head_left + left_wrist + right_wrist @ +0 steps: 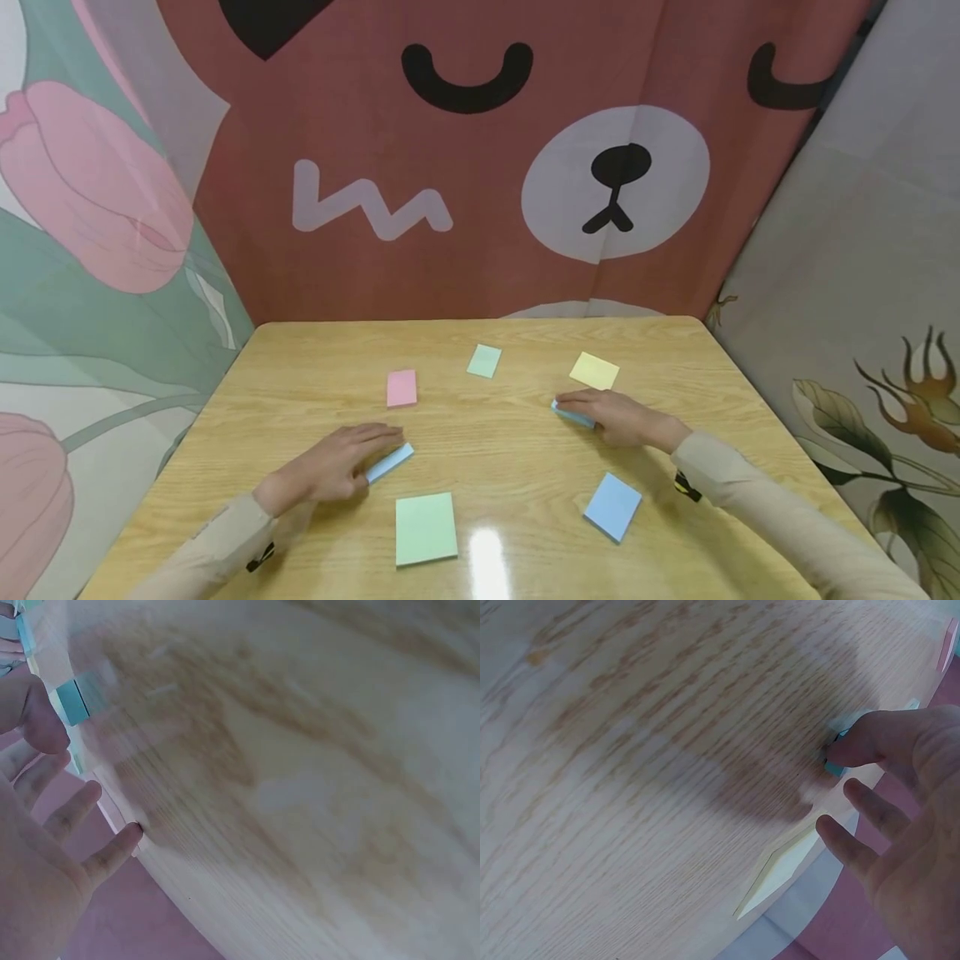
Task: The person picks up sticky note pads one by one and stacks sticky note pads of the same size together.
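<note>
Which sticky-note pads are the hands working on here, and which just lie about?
In hand: left blue pad under left hand; right blue pad under right hand.
Lying about: pink pad, small green pad, yellow pad, large green pad, large blue pad.

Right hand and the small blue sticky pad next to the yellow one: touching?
Touching. In the head view the right hand lies over the blue pad, only its left edge showing. The right wrist view shows a fingertip pressed on the pad's corner.

3 pads [484, 361] behind hands [341, 461], 2 before.
</note>
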The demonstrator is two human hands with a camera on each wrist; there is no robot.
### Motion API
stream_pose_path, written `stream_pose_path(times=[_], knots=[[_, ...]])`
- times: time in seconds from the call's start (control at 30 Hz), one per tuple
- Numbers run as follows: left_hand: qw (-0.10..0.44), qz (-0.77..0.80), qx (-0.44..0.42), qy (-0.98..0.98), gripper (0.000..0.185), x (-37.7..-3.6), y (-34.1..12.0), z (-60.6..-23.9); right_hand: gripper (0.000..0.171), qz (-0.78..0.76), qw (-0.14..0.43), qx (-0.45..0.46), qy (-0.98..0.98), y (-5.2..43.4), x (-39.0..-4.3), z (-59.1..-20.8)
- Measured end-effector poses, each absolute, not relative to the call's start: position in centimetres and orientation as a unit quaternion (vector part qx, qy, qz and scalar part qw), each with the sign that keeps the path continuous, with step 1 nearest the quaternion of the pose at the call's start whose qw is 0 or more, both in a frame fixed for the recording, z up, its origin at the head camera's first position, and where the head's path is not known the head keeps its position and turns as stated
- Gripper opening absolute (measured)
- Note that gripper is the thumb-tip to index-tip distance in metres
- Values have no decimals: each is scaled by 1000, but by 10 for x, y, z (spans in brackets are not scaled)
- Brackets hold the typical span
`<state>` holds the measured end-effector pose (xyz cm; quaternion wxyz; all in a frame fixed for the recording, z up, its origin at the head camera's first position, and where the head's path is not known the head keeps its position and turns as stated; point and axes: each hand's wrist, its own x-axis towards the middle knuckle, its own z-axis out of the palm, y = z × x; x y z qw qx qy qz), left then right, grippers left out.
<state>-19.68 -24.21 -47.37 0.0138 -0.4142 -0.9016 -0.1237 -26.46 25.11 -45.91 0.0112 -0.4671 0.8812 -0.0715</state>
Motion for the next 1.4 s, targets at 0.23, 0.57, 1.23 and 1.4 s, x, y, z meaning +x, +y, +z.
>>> stream_pose_path(times=[0.23, 0.57, 1.23, 1.4], knots=[[15, -114, -417, -901, 71, -197, -242, -475, 74, -74, 5, -468, 881, 251, -268, -459], [15, -113, -419, -901, 72, -195, -241, -477, 75, -71, -3, -475, 877, 252, -266, -463], [-7, -97, -413, -905, 75, -198, -235, -472, 74, -72, -4, -484, 872, 252, -270, -458], [-20, -94, -406, -909, 75, -198, -235, -472, 74, -66, 31, -457, 887, 250, -268, -455]])
